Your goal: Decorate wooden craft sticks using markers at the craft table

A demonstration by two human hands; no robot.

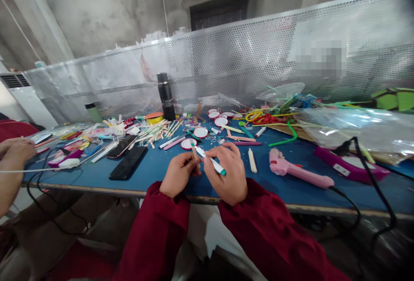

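In the head view my left hand [177, 174] pinches a small wooden craft stick [194, 151] upright, its top end coloured green. My right hand [229, 172] grips a white marker [214, 164] with a green end. The marker's tip points left and meets or nearly meets the stick; I cannot tell if they touch. Just beyond my hands lie round white discs with red rims, the nearest being one disc [188, 143] and another disc [201, 132]. Right of my right hand rests a cream-coloured pen-like stick [252, 161].
A pink glue gun [300, 173] and a purple box [351, 164] with a black cord lie at right. Black phones, one phone [128, 163] nearer, lie left. Loose craft sticks [158, 132], a black bottle [166, 97] and a mesh screen [226, 61] stand beyond. Another person's hand [14, 153] is far left.
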